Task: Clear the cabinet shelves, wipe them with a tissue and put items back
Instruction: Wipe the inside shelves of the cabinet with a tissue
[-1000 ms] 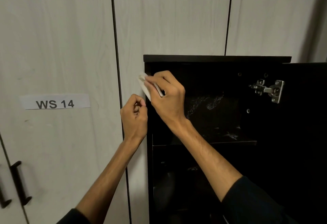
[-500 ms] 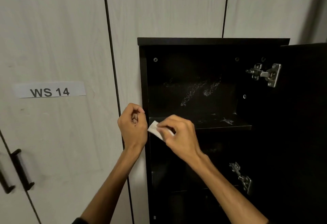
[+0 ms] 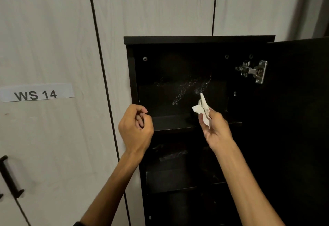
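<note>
Since half a second ago the right hand [image 3: 216, 129] has lifted from the front edge of the top shelf [image 3: 170, 123] and swung rightward into the upper compartment, turning palm-up and carrying the tissue [image 3: 203, 109] with it; the left hand [image 3: 136, 129] has barely shifted.

Now the right hand pinches the crumpled white tissue between thumb and fingers, holding it up in front of the dark back panel, just below a smear of pale dusty streaks [image 3: 188, 88]. Whether the tissue touches the panel cannot be told. One corner of it sticks upward, and another part hangs down across the palm.

At the cabinet's left front edge, level with the top shelf, the left hand is curled into a loose fist with nothing visible in it. Whether it touches the edge is unclear.

Black and open, the cabinet [image 3: 199, 39] has its door [image 3: 300, 118] swung out to the right, a metal hinge [image 3: 254, 71] near the door's top. Lower shelves are dim, with vague dark shapes that cannot be made out.

Behind stand pale wood-grain panels; one carries a label [image 3: 36, 93] reading "WS 14", and a black handle [image 3: 10, 177] shows at lower left.
</note>
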